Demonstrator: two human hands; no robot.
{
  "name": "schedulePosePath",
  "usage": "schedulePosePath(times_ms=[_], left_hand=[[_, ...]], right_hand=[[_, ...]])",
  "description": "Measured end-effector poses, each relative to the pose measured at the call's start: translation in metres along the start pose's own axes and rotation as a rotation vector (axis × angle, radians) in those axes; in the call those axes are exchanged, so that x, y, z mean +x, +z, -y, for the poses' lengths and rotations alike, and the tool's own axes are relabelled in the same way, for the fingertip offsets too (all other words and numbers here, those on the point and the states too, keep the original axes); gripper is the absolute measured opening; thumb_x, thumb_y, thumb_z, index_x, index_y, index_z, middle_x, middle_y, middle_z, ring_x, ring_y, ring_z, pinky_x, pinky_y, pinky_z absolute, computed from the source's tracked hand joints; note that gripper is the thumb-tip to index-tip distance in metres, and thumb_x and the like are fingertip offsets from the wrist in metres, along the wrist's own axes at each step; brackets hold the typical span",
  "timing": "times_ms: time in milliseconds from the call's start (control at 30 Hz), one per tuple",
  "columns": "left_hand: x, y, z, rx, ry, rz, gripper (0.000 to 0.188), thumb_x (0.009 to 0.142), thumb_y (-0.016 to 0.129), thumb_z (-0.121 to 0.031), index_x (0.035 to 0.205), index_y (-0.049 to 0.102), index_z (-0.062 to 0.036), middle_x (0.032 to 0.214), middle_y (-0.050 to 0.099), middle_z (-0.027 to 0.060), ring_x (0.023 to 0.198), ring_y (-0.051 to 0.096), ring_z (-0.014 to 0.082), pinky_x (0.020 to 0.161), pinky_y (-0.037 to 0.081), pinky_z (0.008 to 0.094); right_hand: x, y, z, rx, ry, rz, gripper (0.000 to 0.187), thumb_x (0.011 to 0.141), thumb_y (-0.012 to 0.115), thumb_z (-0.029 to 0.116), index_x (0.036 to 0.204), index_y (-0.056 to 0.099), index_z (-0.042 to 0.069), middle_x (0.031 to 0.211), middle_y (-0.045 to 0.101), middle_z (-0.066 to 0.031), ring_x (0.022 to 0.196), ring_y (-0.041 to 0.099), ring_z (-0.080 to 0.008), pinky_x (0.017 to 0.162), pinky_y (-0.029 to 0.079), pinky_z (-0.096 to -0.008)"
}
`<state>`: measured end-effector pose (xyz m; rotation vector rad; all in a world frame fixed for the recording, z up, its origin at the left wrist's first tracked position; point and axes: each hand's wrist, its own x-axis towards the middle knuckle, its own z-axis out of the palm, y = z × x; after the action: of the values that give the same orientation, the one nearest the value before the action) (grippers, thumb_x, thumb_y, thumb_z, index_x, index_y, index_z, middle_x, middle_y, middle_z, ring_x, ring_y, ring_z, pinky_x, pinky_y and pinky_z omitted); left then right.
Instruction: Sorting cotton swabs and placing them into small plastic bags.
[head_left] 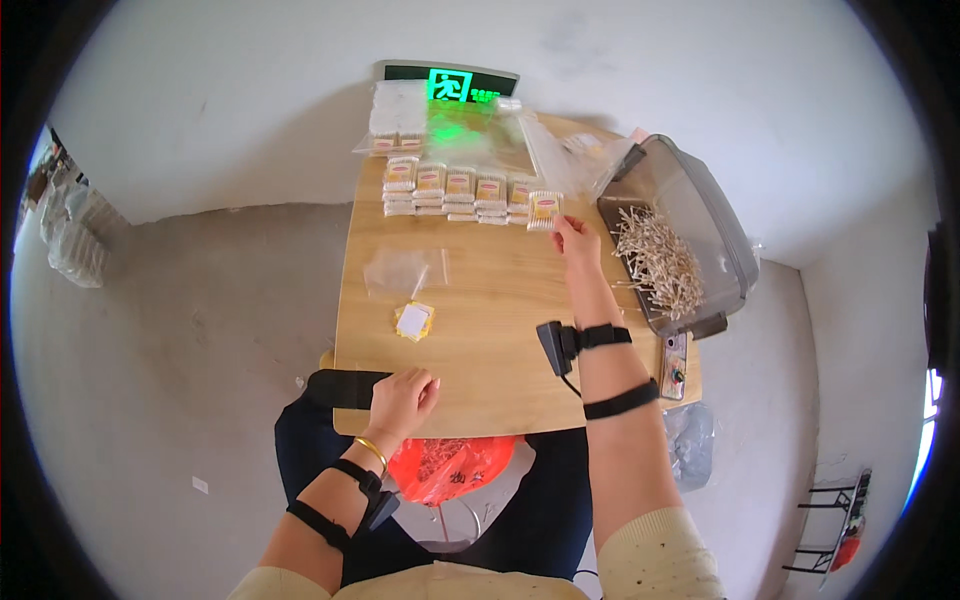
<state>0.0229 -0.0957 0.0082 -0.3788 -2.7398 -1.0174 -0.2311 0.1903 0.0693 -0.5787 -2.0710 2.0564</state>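
Head view: nearest the lens are your cream knit sleeves [665,555], flecked with dark specks. Black fabric straps [622,400] band both bare forearms; a smooth gold-coloured bangle [373,452] circles your left wrist.

Your right hand [576,240] pinches, between thumb and fingers, a flat clear-wrapped packet of cotton swabs with a yellow label [545,205]. The packet is at the right end of a row of similar stacked packets [460,185]; whether it is lifted cannot be told. Your left hand [402,398] is curled into a loose fist at the near table edge; whether the palm encloses anything cannot be told.

Ahead of that hand are a small stack of white cards with yellow edges [413,320] and, just beyond, a limp transparent plastic bag [405,270]. At right, a grey translucent rigid plastic bin [738,235] contains a loose heap of thin-stemmed cotton swabs [658,265].

The surface is a smooth, pale wood-grain table [490,340]. Behind it, a lit green exit sign [450,85] stands before a plain white wall [250,100]. The floor [200,330] is dull grey.
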Motion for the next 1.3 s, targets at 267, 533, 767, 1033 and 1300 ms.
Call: schedulePosePath(times_ms=[267,533,767,1033,1300], left_hand=[[0.006,0.002,-0.001,-0.025,-0.002,0.027,0.021,0.091,0.070,-0.017,0.076,0.056,-0.0109,0.067,0.057,0.0049,0.061,0.063,0.0271,0.053,0.049,0.0403],[0.002,-0.001,0.003,0.003,0.006,0.020,0.020,0.091,0.069,-0.018,0.077,0.056,-0.0108,0.069,0.057,0.0050,0.062,0.063,0.0269,0.053,0.050,0.0404],[0.004,0.001,0.002,0.025,0.032,0.001,0.020,0.091,0.069,-0.018,0.078,0.056,-0.0110,0.070,0.057,0.0052,0.064,0.063,0.0266,0.055,0.051,0.0403],[0.005,0.005,-0.002,0.023,0.054,-0.005,0.021,0.093,0.068,-0.021,0.079,0.056,-0.0118,0.071,0.057,0.0048,0.066,0.065,0.0265,0.056,0.052,0.0401],[-0.002,-0.010,0.007,-0.711,-0.320,0.018,0.020,0.100,0.067,-0.028,0.100,0.069,-0.0082,0.083,0.068,0.0010,0.068,0.061,0.0144,0.064,0.050,0.0303]], right_hand=[[0.073,0.026,-0.029,-0.129,-0.075,-0.056,0.024,0.092,0.080,0.021,0.097,0.069,0.001,0.084,0.070,-0.0040,0.068,0.065,-0.0115,0.061,0.050,-0.0255],[-0.019,0.055,-0.049,-0.523,-0.521,0.084,0.023,0.090,0.076,0.024,0.094,0.070,0.002,0.081,0.069,-0.0126,0.074,0.067,-0.0258,0.070,0.053,-0.0386],[-0.092,0.135,-0.076,-0.807,-0.570,0.368,0.030,0.077,0.088,0.027,0.095,0.071,0.009,0.099,0.067,-0.0110,0.108,0.059,-0.0318,0.093,0.050,-0.0442],[-0.087,0.133,-0.075,-0.317,0.012,0.594,0.030,0.085,0.085,0.029,0.096,0.067,0.007,0.091,0.073,-0.0037,0.089,0.066,-0.0160,0.083,0.050,-0.0330],[-0.167,0.064,-0.016,0.001,0.199,0.696,0.017,0.096,0.076,0.024,0.097,0.067,0.009,0.091,0.072,-0.0016,0.083,0.064,-0.0086,0.078,0.047,-0.0252]])
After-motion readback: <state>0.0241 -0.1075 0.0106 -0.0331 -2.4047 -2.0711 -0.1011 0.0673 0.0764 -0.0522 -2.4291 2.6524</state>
